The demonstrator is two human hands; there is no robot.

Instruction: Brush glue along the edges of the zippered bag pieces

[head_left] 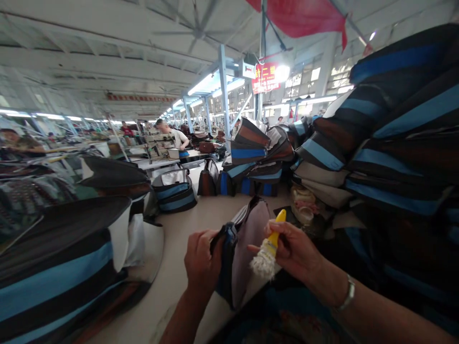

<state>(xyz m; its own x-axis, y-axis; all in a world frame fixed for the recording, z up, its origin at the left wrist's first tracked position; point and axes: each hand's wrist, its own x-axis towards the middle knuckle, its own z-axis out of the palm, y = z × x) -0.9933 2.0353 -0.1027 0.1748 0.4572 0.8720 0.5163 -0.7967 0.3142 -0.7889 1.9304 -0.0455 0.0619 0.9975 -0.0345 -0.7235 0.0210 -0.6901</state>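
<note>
My left hand (203, 260) grips the edge of a dark fabric bag piece (247, 253) that stands upright on the pale table (175, 239). Its greyish-mauve inner side faces right, and a blue band shows near my left fingers. In my right hand (297, 251) is a brush (277, 234) with a yellow handle, held with the handle end up. Its whitish, clumped bristles point down, close to the mauve side of the piece; whether they touch it I cannot tell.
Tall stacks of striped bag pieces (401, 148) rise on the right, more pieces (57, 272) lie at left. Behind stand small bag pieces (225, 183) and a round striped piece (175, 193). A container (304, 205) sits right of the brush. A co-worker (175, 136) works farther back.
</note>
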